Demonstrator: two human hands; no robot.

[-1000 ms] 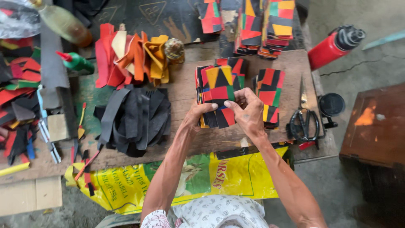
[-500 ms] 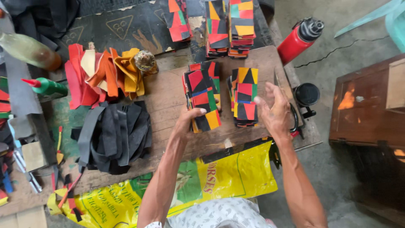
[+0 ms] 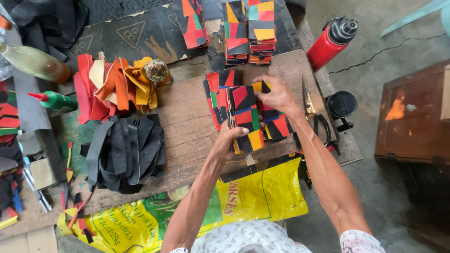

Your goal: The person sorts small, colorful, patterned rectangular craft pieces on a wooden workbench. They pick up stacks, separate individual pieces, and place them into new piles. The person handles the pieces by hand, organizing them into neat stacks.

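Patchwork panels of red, black, yellow, green and blue sit in an upright bundle (image 3: 243, 117) near the middle of the wooden bench (image 3: 187, 126). The left hand (image 3: 228, 140) is clamped on its near end, thumb across the top, seemingly to keep the pieces squared on edge. At the bundle's 3 o'clock the right hand (image 3: 277, 93) presses curled fingers onto a second, flatter pile of patchwork pieces (image 3: 276, 124), likely steadying or lifting the top ones. The hands are apart, each on its own stack.

At 12 o'clock, two taller stacks of finished panels (image 3: 255, 30) stand on a black mat (image 3: 140, 33) stamped with a pale triangle mark. At 9 o'clock lie black strips (image 3: 124, 152); beyond them, at 10 o'clock, red, orange and yellow strips (image 3: 112, 86) are fanned out, sorted by colour. Scissors (image 3: 311, 110) rest at 3 o'clock, within reach of the right hand. A red flask with a black cap (image 3: 333, 42) stands at 2 o'clock. A yellow and green printed sack (image 3: 262, 197) hangs over the bench's near edge at 6 o'clock. A green squeeze bottle with a red nozzle (image 3: 54, 100) lies far off at 9 o'clock.
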